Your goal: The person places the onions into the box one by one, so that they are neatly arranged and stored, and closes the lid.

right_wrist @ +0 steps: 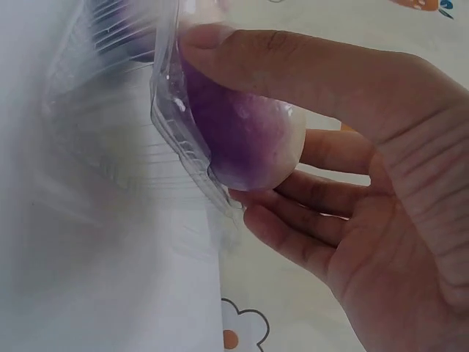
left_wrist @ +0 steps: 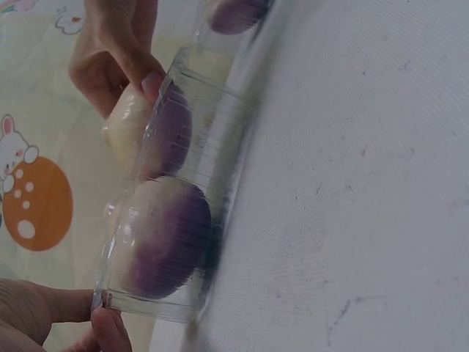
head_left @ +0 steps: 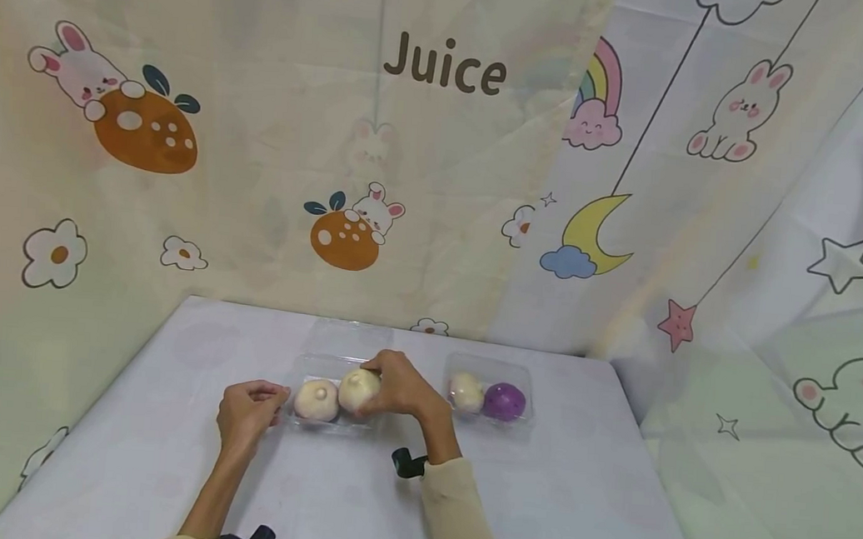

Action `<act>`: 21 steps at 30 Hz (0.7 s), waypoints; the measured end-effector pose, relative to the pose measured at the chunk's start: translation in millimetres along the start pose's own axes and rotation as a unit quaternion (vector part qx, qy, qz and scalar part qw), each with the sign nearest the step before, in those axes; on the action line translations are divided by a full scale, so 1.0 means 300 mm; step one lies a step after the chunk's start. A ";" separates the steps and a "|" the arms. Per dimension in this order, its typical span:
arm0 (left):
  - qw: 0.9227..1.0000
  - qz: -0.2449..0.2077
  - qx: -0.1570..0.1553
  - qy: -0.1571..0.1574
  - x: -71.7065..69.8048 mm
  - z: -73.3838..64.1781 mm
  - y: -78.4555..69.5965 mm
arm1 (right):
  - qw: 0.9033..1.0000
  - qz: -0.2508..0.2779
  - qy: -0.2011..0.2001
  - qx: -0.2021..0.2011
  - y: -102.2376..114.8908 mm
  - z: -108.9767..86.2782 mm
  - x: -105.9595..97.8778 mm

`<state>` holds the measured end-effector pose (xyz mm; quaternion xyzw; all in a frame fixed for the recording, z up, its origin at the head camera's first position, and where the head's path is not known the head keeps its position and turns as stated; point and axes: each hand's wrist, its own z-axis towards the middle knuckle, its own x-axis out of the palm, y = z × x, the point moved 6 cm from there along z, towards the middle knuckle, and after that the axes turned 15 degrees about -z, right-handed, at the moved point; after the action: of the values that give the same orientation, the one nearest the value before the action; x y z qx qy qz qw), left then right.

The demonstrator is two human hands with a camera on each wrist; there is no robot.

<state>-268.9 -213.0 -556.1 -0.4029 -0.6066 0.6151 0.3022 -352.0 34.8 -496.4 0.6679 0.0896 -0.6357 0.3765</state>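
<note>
A clear plastic clamshell box [head_left: 289, 418] lies opened on the table, its lid [head_left: 352, 337] folded back. Inside sits a round white-and-purple ball [head_left: 315, 400] with a small nub on top. My right hand [head_left: 402, 386] grips a second such ball [head_left: 358, 391] in the box's right half, thumb on the near side and fingers behind. In the right wrist view this ball [right_wrist: 245, 136] shows a purple underside, level with the box's rim. At the left end, my left hand [head_left: 244, 411] pinches the rim between thumb and finger, as the left wrist view shows.
To the right stands another clear plastic box [head_left: 529, 376] with a whitish ball [head_left: 465, 392] and a purple ball [head_left: 504, 401] in it. The white table [head_left: 573, 496] ends at a printed cloth backdrop [head_left: 255, 207] behind and at the sides.
</note>
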 end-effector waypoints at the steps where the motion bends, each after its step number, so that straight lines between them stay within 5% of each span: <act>1: 1.000 0.000 0.000 -0.001 0.000 0.000 -0.001 | 1.000 -0.005 0.001 0.001 0.000 0.002 0.002; 21: 1.000 -0.011 0.003 0.009 0.002 -0.001 -0.001 | 0.999 -0.031 0.006 0.018 0.009 0.004 0.024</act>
<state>-268.9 -212.1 -555.8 -0.4007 -0.6063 0.6100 0.3157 -350.1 29.7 -501.9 0.6756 0.1007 -0.6443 0.3440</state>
